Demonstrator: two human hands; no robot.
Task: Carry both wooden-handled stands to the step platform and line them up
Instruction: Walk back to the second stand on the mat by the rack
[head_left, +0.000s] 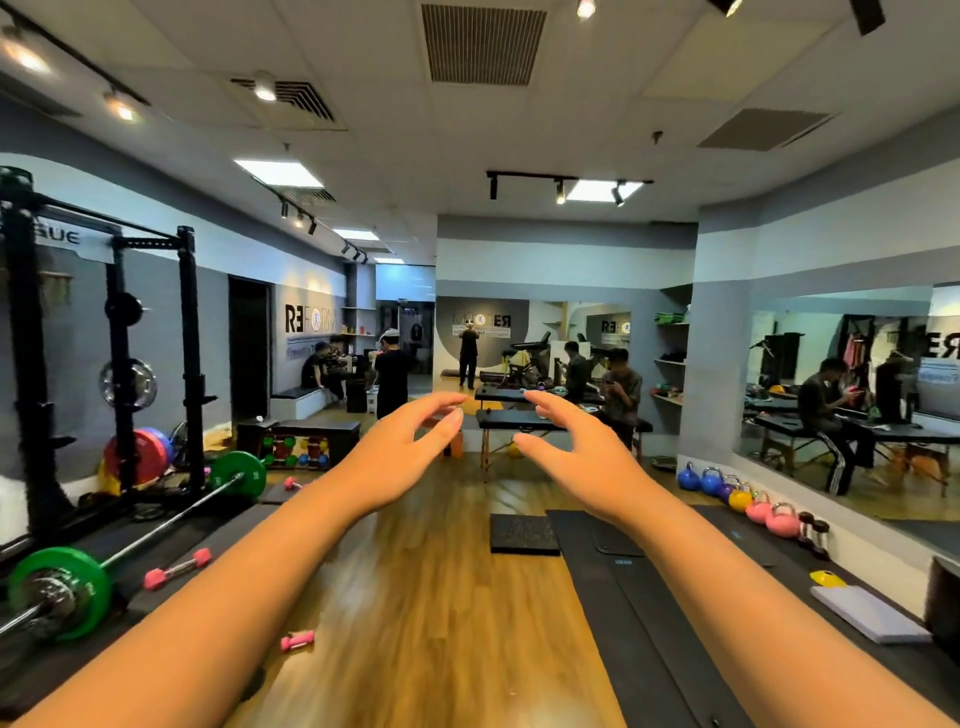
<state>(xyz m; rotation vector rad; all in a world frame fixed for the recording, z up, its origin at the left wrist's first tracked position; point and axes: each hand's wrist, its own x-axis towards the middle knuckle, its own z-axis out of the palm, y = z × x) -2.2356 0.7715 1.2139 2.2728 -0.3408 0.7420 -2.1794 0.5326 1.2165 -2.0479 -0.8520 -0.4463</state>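
Both my arms reach forward at chest height over a wooden gym floor. My left hand (410, 447) is open, fingers spread and curved, holding nothing. My right hand (566, 447) mirrors it, open and empty, a short gap between the two. No wooden-handled stand shows in this view. A low black square platform (523, 532) lies on the floor ahead, below my right hand; I cannot tell whether it is the step platform.
A barbell with green plates (57, 590) and a squat rack (119, 374) stand at left, pink dumbbells (176, 569) beside them. Black mats (639, 597) run along the right, with coloured kettlebells (748, 501) by the mirror wall. Massage tables (519, 421) and several people are farther ahead.
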